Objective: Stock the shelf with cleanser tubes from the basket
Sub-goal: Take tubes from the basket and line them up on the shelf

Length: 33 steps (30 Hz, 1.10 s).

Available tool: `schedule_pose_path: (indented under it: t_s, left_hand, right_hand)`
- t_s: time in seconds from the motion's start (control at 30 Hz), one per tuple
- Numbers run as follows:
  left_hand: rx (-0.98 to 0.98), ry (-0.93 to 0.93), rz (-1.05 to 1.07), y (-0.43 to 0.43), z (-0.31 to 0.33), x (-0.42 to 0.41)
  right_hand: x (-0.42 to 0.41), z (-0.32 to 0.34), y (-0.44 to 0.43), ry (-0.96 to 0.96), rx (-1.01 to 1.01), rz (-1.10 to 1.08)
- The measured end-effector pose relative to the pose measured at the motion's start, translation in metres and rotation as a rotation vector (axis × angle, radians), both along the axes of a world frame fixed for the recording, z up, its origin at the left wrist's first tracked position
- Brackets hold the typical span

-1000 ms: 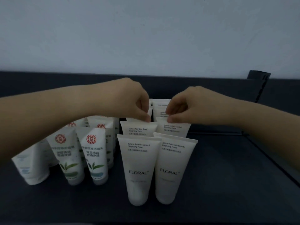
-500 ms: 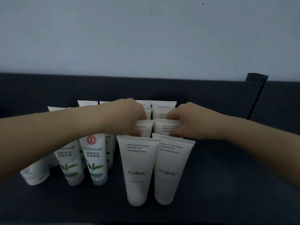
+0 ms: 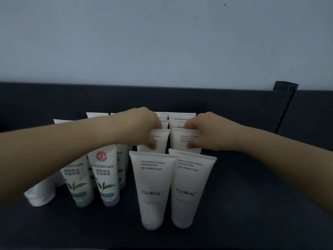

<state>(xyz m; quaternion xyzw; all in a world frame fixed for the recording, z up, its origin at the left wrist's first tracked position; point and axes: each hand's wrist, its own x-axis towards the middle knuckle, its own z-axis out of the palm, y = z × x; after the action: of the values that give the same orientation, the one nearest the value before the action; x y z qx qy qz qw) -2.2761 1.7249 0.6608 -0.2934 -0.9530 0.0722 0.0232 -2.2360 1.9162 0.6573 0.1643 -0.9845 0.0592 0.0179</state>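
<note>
**Both hands gripping second-row tubes**

Since the earlier frames, both hands have dropped from the back tubes to the second row. Left hand (image 3: 142, 127) pinches the left second-row tube (image 3: 160, 139); right hand (image 3: 207, 130) pinches its neighbour (image 3: 182, 139) at 3 o'clock. Both tubes stand on the dark shelf (image 3: 252, 186), behind the front pair (image 3: 153, 186).

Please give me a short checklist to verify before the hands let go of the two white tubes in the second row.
1. Left hand pinches the second-row left tube: ok.
2. Right hand pinches the second-row right tube: ok.
3. Both held tubes stand upright, labels forward: ok.
4. Caps of the held tubes rest flat on the shelf: cannot tell, the front FLORAL tubes hide them.
5. Front FLORAL tubes stand upright: ok, though the right one leans slightly.
6. Green-leaf tubes under the left forearm are clear of it: cannot tell.
</note>
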Motion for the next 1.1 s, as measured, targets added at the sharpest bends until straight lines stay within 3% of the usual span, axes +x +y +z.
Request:
schedule_pose_path:
  t_s: [0.4,0.63,0.83,0.97,1.1]
  left_hand:
    - [0.022,-0.015,0.019,0.000,-0.001,0.003]
    - [0.113,0.000,-0.032,-0.008,0.012,0.008]
    - [0.193,0.158,-0.179,-0.019,0.033,0.034]
    - [0.186,0.067,-0.161,-0.016,0.031,0.063]
    - [0.121,-0.089,-0.103,-0.017,0.013,0.077]
  right_hand:
    - [0.005,0.006,0.003,0.026,0.018,0.002]
    - [0.021,0.028,0.002,0.146,-0.121,0.064]
    - [0.049,0.032,-0.006,-0.084,-0.136,0.120]
    - [0.056,0.019,-0.012,-0.204,-0.061,0.156]
    - [0.055,0.004,-0.016,-0.182,0.008,0.167]
